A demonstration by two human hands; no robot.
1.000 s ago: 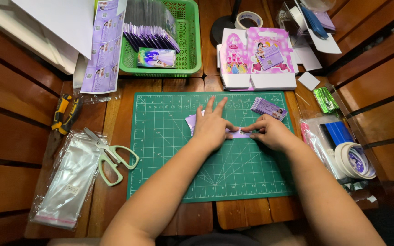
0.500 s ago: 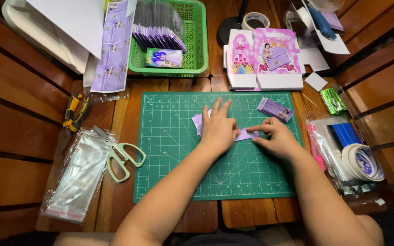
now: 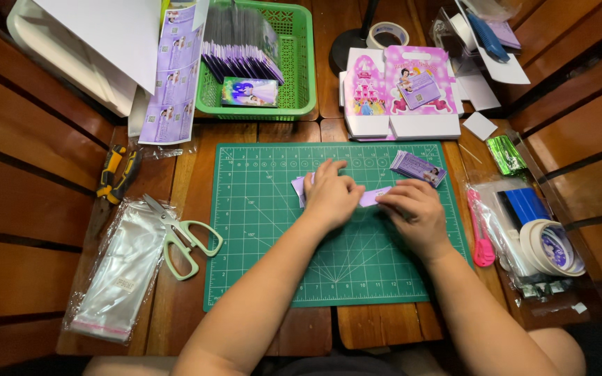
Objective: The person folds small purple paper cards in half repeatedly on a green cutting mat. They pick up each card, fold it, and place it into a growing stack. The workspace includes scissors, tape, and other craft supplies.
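Observation:
Both hands rest on a green cutting mat (image 3: 280, 251) in the middle of a wooden table. My left hand (image 3: 332, 195) presses flat on a small purple card (image 3: 374, 196), covering most of it. My right hand (image 3: 412, 209) pinches the card's right end with its fingertips. A small stack of purple cards (image 3: 418, 168) lies on the mat just beyond my right hand.
Pale green scissors (image 3: 186, 240) and clear plastic sleeves (image 3: 120, 271) lie left of the mat, yellow pliers (image 3: 114, 174) beyond them. A green basket (image 3: 301, 63) of purple packs, a pink picture box (image 3: 402, 90) and tape (image 3: 390, 33) sit behind. Tape rolls (image 3: 552, 247) and a pink cutter (image 3: 481, 237) are at right.
The view has shifted slightly. My left hand's fingers have drawn together over the card, and my right hand has slid closer along it.

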